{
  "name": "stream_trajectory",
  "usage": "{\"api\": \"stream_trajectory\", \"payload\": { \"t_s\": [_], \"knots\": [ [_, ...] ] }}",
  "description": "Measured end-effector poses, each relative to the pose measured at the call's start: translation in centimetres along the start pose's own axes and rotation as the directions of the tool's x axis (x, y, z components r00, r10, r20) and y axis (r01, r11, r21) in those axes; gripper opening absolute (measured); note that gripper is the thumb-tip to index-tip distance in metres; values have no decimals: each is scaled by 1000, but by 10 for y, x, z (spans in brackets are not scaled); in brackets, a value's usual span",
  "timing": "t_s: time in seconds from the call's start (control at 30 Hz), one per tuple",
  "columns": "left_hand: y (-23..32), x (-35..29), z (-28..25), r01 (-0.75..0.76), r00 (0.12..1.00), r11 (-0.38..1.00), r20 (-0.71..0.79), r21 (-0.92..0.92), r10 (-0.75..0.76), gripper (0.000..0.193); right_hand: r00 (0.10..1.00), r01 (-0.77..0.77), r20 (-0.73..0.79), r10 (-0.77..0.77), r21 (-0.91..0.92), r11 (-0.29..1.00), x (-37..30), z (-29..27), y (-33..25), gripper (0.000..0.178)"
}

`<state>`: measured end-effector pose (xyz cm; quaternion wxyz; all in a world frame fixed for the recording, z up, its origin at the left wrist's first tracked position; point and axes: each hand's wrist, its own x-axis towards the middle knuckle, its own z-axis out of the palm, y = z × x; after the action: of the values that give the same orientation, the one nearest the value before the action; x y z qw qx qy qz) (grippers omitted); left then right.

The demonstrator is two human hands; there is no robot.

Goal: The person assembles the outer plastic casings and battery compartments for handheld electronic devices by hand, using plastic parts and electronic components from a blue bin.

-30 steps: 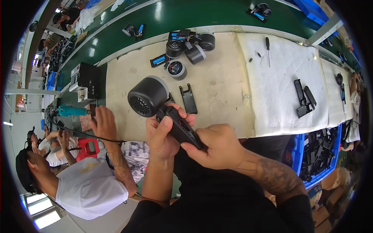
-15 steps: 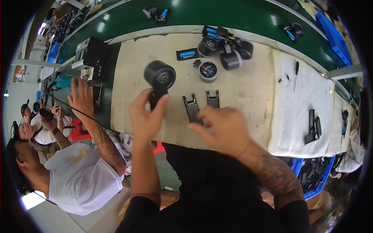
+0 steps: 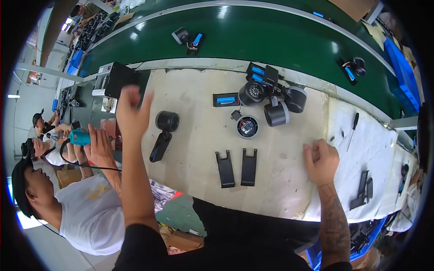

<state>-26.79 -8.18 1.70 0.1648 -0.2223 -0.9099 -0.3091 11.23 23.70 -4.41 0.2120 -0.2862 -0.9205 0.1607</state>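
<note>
My left hand (image 3: 132, 110) is up in the air over the left edge of the bench, fingers loose and spread, holding nothing. Just to its right, the black blower body (image 3: 163, 133) lies flat on the pale, scuffed mat (image 3: 199, 149): a round drum head at the far end with a dark ribbed face, a long slim handle running toward me, matte plastic all over. Hand and blower are apart, no contact.

My right hand (image 3: 321, 161) rests on the mat's right side, fingers curled inward with the knuckles up, right at the seam where the white cloth (image 3: 370, 149) begins; I cannot tell whether anything small sits under those fingers.

Between the two hands, near me, two flat black handle shells (image 3: 237, 168) lie side by side, each notched at the far end. Further off sits a round motor disc (image 3: 247, 127) with a pale rim and a small wired plug just beside it, and beyond that a cluster of black cylindrical housings (image 3: 276, 101) with a finned fan face among them. A flat black pack with a blue label (image 3: 226, 100) lies left of the cluster.

A screwdriver (image 3: 352, 130) lies on the white cloth. The glossy green conveyor belt (image 3: 280, 40) runs along the far side. On my left, another person's hand (image 3: 97, 144) grips a teal power driver (image 3: 81, 137).
</note>
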Motion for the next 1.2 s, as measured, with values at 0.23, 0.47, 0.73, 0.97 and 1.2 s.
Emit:
{"api": "stream_trajectory", "payload": {
  "t_s": [0.23, 0.47, 0.73, 0.97, 1.2],
  "knots": [
    [6, 179, 186, 473, 881, 873, 67, -118, -468, 98, 1000, 20, -2, -20, 45, 999, 5, 2, 1, 25],
    [6, 191, 198, 437, 877, 553, 200, -710, -436, 52, 999, 43, -16, -41, 94, 995, 7, 3, 2, 27],
    [146, 36, 24, 555, 800, 114, 566, -824, 197, 58, 985, -164, -17, 173, 234, 958, -6, -11, 14, 30],
    [113, -206, -15, 967, 253, -186, 703, -173, 665, 83, 963, 247, -229, -146, 514, 822, 89, -68, -25, 36],
    [128, -293, -16, 986, 25, -147, 813, 75, 582, 69, 381, -12, 537, -753, 817, 576, -20, -90, -128, 79]
  ]
}}
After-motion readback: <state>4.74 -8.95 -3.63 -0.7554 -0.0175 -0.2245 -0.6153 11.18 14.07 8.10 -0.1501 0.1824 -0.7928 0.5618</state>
